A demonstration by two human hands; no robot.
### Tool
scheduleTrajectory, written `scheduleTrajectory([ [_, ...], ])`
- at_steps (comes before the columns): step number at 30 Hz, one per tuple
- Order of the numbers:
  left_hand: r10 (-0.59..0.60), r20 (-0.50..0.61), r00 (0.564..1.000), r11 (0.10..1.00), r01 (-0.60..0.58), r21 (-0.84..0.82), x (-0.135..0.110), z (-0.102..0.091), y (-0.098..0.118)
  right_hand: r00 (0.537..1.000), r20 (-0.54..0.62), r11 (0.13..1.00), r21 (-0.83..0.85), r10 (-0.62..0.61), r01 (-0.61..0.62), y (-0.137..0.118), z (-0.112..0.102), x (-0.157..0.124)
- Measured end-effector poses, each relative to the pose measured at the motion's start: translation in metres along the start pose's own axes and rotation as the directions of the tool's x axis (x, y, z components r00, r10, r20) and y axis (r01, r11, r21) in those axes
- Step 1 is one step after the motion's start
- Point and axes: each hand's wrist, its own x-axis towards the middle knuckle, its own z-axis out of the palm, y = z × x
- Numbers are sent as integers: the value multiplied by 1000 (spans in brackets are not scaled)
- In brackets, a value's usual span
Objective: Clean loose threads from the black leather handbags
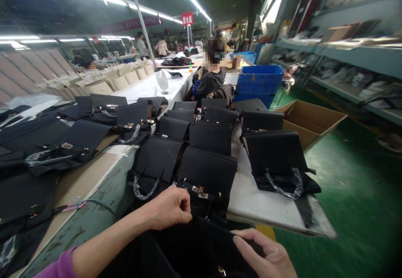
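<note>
A black handbag (201,248) is close to me at the bottom of the view, its upper edge between my two hands. My left hand (174,209) pinches that edge near the middle. At the right, my right hand (262,253) grips the same edge between thumb and fingers. A small gold-coloured metal fitting (221,271) shows low on the bag; its lower part is out of frame. Just beyond my hands stands another black handbag (207,169) with a gold-coloured clasp. To its left is a black handbag (160,158) with a plastic-wrapped handle (146,192).
Several more black bags crowd the white table (248,202) and the left bench (78,181). One bag (276,156) stands near the table's right edge. A cardboard box (310,121) and blue bin (259,79) are beyond. A seated person (213,81) works ahead.
</note>
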Motion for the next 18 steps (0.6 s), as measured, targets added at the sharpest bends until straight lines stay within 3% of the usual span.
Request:
scheduleTrajectory([
  [4,-6,32,999,999,8,-52,-3,-1,4,974,228,995,-94,-14,36,-20,-15,2],
  [9,-5,54,999,995,10,-97,-7,-1,10,871,484,936,-263,-83,235,-53,-21,16],
  [11,4,54,999,995,1,-103,-7,-1,10,815,568,860,-353,-116,369,-63,-13,26],
  [15,25,50,998,994,-20,-110,-6,1,3,663,732,592,-469,-154,655,-78,18,52],
  [16,34,46,998,993,-29,-111,-5,1,0,648,747,540,-488,-146,685,-80,28,57],
  [18,43,28,999,993,-40,-108,-5,2,-5,671,732,512,-534,-118,673,-83,45,62],
])
